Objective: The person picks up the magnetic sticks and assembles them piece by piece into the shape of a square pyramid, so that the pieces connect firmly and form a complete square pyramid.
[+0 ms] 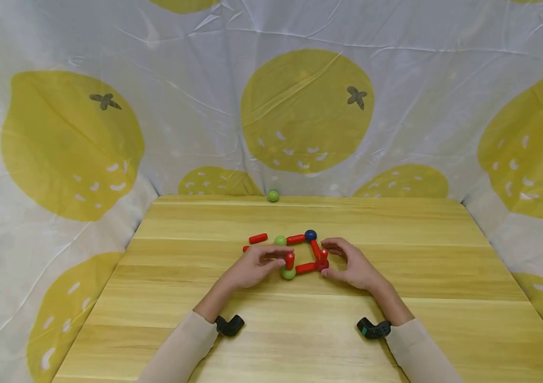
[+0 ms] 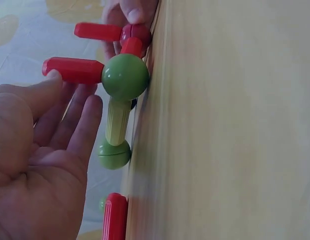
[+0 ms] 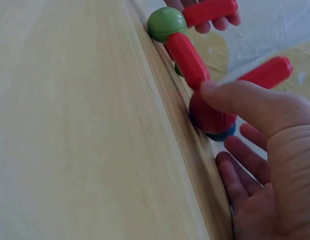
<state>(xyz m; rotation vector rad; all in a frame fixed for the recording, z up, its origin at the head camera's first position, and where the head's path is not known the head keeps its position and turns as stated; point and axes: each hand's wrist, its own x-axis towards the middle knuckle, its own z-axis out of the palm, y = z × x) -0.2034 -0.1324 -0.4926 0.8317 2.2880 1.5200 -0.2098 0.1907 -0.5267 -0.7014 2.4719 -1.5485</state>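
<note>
A frame of red rods and balls lies on the table. Its corners are a near green ball (image 1: 289, 273), a far green ball (image 1: 280, 241), a blue ball (image 1: 310, 235) and a dark red ball (image 1: 323, 265). One red rod (image 2: 75, 70) stands up from the near green ball, and my left hand (image 1: 253, 265) pinches it between thumb and fingers. A second upright red rod (image 3: 267, 72) rises from the dark red ball. My right hand (image 1: 353, 267) touches that ball with its thumb, its fingers spread loosely behind. A pale rod (image 2: 117, 122) links the green balls.
A loose red rod (image 1: 258, 238) lies left of the frame, with another red piece (image 1: 245, 248) partly hidden by my left hand. A green ball (image 1: 273, 196) sits at the table's (image 1: 324, 335) far edge, before a lemon-print cloth (image 1: 190, 122).
</note>
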